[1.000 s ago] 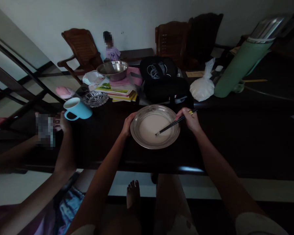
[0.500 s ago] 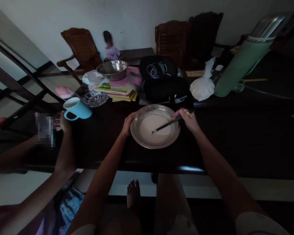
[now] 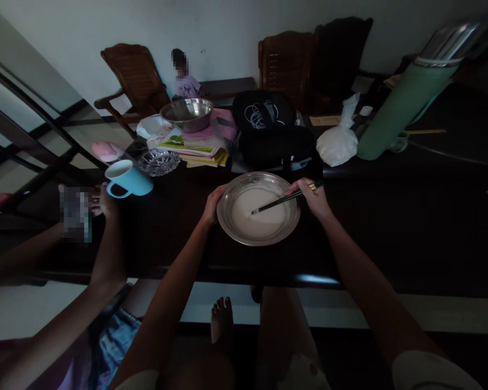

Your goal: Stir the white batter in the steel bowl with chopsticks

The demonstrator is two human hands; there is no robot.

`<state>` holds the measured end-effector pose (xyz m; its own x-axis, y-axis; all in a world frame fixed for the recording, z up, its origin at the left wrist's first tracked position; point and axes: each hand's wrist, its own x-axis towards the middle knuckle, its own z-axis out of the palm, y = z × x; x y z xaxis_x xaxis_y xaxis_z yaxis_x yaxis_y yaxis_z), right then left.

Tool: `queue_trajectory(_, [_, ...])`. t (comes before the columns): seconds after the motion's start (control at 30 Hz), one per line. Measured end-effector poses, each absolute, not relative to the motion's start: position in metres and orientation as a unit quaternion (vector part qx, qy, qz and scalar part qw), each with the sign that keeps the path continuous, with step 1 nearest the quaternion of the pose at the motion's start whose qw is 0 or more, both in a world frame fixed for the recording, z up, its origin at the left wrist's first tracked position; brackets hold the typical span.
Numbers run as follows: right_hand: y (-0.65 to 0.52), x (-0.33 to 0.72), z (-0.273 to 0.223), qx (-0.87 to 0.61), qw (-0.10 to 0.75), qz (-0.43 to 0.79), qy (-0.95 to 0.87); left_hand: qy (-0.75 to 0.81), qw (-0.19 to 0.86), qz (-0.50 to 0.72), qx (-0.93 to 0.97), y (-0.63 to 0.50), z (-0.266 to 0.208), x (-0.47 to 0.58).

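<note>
A shallow steel bowl of pale, smooth batter sits on the dark table in front of me. My left hand grips the bowl's left rim. My right hand holds a pair of dark chopsticks at the bowl's right rim, their tips dipped in the batter near the bowl's middle.
Another person's hand rests at the left beside a blue mug. Behind the bowl lie a glass dish, stacked books under a steel basin, a black bag, a white plastic bag and a green flask. Wooden chairs stand behind.
The chopstick tips have swept through the batter from the lower middle up and to the left. My left hand has kept its hold on the rim.
</note>
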<state>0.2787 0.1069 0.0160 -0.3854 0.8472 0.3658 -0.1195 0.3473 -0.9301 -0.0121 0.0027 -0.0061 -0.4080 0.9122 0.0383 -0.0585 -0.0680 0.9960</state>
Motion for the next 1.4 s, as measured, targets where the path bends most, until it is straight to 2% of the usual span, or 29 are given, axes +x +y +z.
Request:
queue_trajectory(0.23, [0.114,0.282,0.0173,-0.318,0.545,0.499,-0.594,0.551,0.408,0.629,0.367,0.0027,-0.0072,-0.0121])
queue_trajectory(0.47, [0.1086,0.2788,0.013,-0.268,0.457,0.497,-0.687,0.559,0.405,0.622,0.369,0.0028,-0.0071,-0.0126])
queue_trajectory(0.57, [0.111,0.2806,0.0145,-0.29,0.493,0.469,-0.673,0.556,0.403,0.621,0.378,0.0012,-0.0046,-0.0112])
queue_trajectory(0.7, [0.1157,0.2842,0.0154,-0.322,0.551,0.493,-0.591,0.556,0.41,0.624,0.365,0.0007,-0.003,-0.01])
queue_trajectory(0.93, [0.1069,0.2785,0.0143,-0.278,0.464,0.506,-0.672,0.561,0.406,0.622,0.365,0.002,-0.0053,-0.0112])
queue_trajectory(1.17, [0.1148,0.2818,0.018,-0.326,0.556,0.497,-0.581,0.554,0.398,0.625,0.381,0.002,-0.0053,-0.0112])
queue_trajectory(1.4, [0.1059,0.2789,0.0188,-0.281,0.477,0.5,-0.666,0.561,0.402,0.627,0.362,0.0032,-0.0077,-0.0122])
